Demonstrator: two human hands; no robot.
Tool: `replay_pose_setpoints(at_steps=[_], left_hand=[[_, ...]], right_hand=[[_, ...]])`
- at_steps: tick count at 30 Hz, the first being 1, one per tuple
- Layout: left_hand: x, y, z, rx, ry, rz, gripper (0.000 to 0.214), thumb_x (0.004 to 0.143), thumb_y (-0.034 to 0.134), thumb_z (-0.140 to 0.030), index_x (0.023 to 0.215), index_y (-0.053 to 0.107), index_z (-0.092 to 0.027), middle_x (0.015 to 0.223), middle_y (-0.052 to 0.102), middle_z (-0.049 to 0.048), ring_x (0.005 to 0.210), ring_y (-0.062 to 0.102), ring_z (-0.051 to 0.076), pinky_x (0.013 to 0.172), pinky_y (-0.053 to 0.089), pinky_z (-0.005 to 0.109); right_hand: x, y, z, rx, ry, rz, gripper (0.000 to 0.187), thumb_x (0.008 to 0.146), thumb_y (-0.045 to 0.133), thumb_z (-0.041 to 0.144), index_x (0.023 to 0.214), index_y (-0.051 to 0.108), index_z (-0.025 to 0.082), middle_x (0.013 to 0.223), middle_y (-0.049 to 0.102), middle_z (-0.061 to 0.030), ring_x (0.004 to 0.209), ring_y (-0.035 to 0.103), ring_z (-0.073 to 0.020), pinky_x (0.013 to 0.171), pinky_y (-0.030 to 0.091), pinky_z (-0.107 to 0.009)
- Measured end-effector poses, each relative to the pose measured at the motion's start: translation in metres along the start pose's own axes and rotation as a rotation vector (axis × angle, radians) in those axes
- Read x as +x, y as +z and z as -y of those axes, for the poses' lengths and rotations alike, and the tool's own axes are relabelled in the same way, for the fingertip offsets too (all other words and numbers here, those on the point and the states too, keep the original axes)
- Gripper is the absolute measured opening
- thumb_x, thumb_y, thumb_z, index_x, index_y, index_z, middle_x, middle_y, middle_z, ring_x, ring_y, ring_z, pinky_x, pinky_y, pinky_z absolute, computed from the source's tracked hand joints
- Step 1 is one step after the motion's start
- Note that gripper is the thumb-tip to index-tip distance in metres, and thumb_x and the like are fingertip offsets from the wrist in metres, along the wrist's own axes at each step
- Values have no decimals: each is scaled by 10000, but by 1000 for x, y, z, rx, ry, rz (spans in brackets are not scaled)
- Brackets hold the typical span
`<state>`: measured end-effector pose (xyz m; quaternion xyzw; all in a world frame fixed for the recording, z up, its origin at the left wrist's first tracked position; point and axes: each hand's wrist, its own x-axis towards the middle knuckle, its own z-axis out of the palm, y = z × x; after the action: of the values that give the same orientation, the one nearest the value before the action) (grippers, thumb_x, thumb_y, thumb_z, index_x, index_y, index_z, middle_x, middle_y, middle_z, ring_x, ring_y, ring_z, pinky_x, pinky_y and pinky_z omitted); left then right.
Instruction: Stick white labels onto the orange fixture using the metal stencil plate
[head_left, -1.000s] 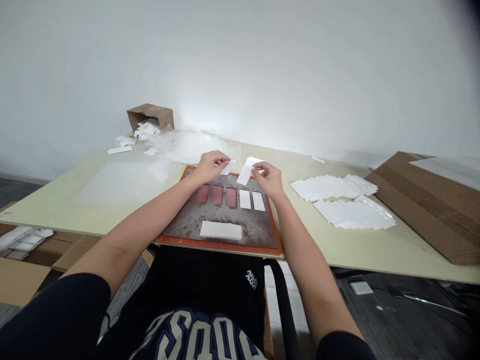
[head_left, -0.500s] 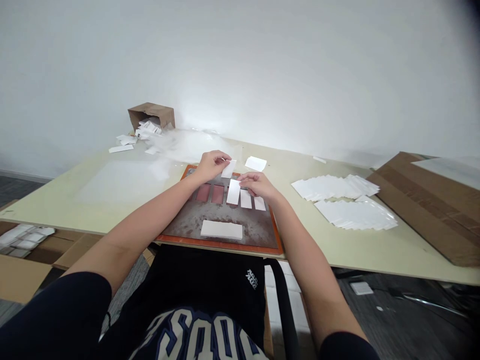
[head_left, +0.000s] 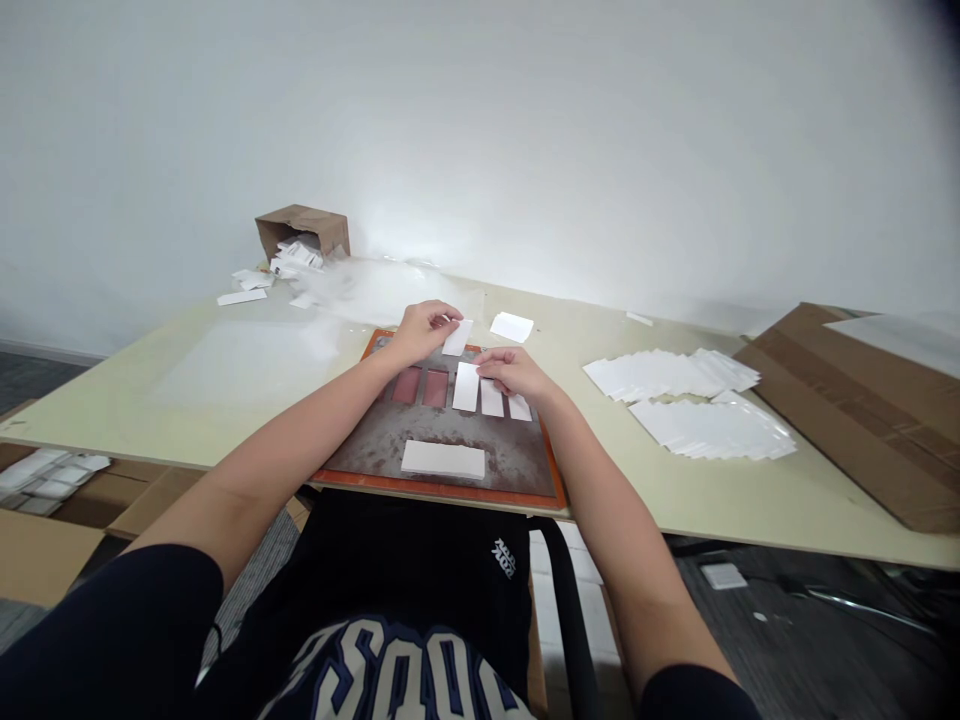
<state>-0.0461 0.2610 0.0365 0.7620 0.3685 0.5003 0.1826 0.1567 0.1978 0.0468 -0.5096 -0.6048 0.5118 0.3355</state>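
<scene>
My left hand (head_left: 424,330) pinches a small white card (head_left: 457,338) over the far edge of a grey board (head_left: 367,450) with an orange border. With fingers closed, my right hand (head_left: 517,372) grips the upper right corner of another white card (head_left: 466,388), which lies over a recess in the board's row. To its right, two white cards (head_left: 492,399) sit in recesses, partly under my fingers. Two reddish recesses (head_left: 436,388) show bare on the left. Nearer me, a stack of white strips (head_left: 442,460) rests on the board.
Behind the board lies a small white card stack (head_left: 512,327). Two fanned rows of white packets (head_left: 667,376) lie to the right, beside a large cardboard box (head_left: 862,420). Clear plastic film (head_left: 375,290) and a tipped carton (head_left: 330,232) with white pieces occupy the back left.
My right hand has lowered the white card slightly, and it now covers the recess beneath. The left hand holds its card in the same place.
</scene>
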Motion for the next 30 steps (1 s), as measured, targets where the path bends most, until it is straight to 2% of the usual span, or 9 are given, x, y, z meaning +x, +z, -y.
replay_pose_setpoints(at_steps=[17, 22, 26, 30], left_hand=[[1, 1, 4, 7, 5, 7, 169, 796, 611, -287, 876, 724, -190, 930, 732, 37, 738, 651, 140, 722, 563, 290], [1, 1, 4, 2, 1, 4, 172, 796, 611, -293, 872, 725, -189, 931, 732, 38, 730, 651, 138, 720, 560, 289], [1, 0, 2, 3, -4, 6, 173, 794, 609, -288, 876, 724, -189, 933, 731, 38, 738, 652, 140, 723, 556, 285], [0, 0, 0, 3, -9, 6, 171, 791, 609, -280, 872, 724, -182, 926, 729, 45, 735, 652, 143, 724, 549, 287]], right_hand=[[3, -1, -5, -34, -22, 19, 174, 593, 681, 264, 741, 672, 173, 449, 458, 83, 383, 319, -54, 373, 213, -200], [5, -2, -8, -85, -47, 4, 211, 602, 682, 278, 783, 688, 170, 571, 572, 50, 406, 337, -46, 392, 248, -199], [6, -4, -11, -155, -109, -47, 261, 609, 701, 285, 841, 708, 165, 706, 629, 28, 471, 406, -53, 455, 327, -207], [5, -6, -11, -245, -186, -56, 232, 608, 735, 283, 808, 733, 165, 729, 647, 15, 620, 524, -103, 607, 417, -237]])
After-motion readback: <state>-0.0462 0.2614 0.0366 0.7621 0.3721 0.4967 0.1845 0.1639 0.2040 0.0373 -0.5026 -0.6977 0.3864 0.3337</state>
